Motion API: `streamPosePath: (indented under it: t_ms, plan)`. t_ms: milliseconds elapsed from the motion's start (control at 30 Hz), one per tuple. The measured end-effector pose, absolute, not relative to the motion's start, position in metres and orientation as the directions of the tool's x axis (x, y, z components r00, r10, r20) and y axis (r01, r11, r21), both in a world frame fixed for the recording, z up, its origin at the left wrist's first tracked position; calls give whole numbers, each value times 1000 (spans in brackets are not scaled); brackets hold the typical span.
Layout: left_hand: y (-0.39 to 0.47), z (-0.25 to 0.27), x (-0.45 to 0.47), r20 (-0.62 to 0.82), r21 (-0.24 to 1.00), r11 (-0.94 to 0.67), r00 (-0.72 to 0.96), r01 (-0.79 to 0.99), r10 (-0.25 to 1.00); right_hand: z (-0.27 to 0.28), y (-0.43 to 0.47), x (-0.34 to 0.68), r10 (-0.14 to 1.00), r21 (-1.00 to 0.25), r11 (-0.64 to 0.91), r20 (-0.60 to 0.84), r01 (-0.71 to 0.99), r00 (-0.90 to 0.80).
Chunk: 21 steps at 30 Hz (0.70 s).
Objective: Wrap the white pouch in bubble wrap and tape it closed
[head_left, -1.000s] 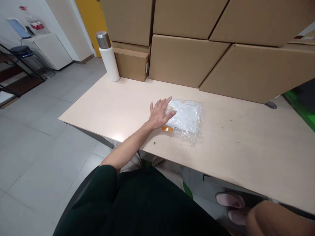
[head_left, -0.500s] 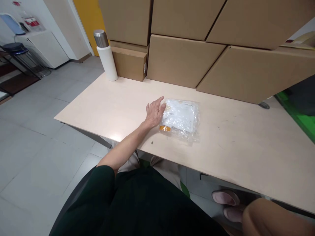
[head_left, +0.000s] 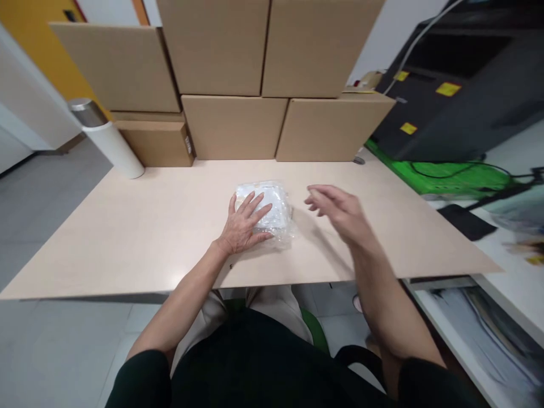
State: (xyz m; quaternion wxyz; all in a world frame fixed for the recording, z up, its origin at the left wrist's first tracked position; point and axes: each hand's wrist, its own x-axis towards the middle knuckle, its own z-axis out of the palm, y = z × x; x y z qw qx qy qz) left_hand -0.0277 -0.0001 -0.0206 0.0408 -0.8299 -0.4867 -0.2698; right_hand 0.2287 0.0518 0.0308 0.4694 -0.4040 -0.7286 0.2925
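Cardboard boxes (head_left: pixel 233 124) back the desk (head_left: pixel 127 226); left hand (head_left: pixel 244 226) flat, pinning the plastic packet (head_left: pixel 272 207); right hand (head_left: pixel 340 212) hovers open, best gripping the packet's free edge.

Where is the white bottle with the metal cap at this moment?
In the head view the white bottle stands at the table's far left corner, beside the small cardboard box, well away from the left hand resting on the plastic packet.

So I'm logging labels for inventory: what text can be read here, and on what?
None can be read.
Yellow stickers on the black machine: too blurred.
Label on the small cardboard box: too small.
Clear plastic packet under the left hand: no legible print.
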Motion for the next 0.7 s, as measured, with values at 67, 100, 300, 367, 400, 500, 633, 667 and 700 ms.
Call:
streamPosePath:
  t_ms: [67, 100, 300, 367, 400, 500, 633, 667, 700]
  plan:
    - [3, -21, -17, 430, 136, -546, 447, 827, 784, 18, 64, 220, 878, -810, 476, 410, 343, -249]
    - [5, -23, -12, 399, 113, -547, 467, 829, 789, 10, 72, 211, 867, -793, 492, 412, 359, -279]
    - [14, -29, -3, 302, 34, -543, 509, 839, 806, -29, 114, 165, 704, -599, 691, 430, 404, -565]
    - [15, -29, -3, 296, 26, -535, 504, 845, 811, -34, 121, 162, 712, -609, 674, 388, 417, -585]
    - [15, -29, -3, 295, 23, -533, 504, 846, 812, -35, 123, 162, 722, -616, 663, 376, 425, -581]
    - [15, -27, 0, 301, 25, -535, 504, 844, 810, -39, 129, 161, 760, -612, 633, 376, 474, -530]
    - [15, -26, 2, 311, 22, -528, 496, 849, 811, -44, 139, 155, 788, -645, 590, 332, 485, -518]
    - [14, -26, 2, 316, 18, -526, 494, 851, 810, -44, 140, 154, 781, -660, 591, 322, 464, -536]
    - [14, -27, 1, 326, 15, -525, 492, 851, 807, -44, 141, 153, 770, -672, 595, 321, 440, -551]
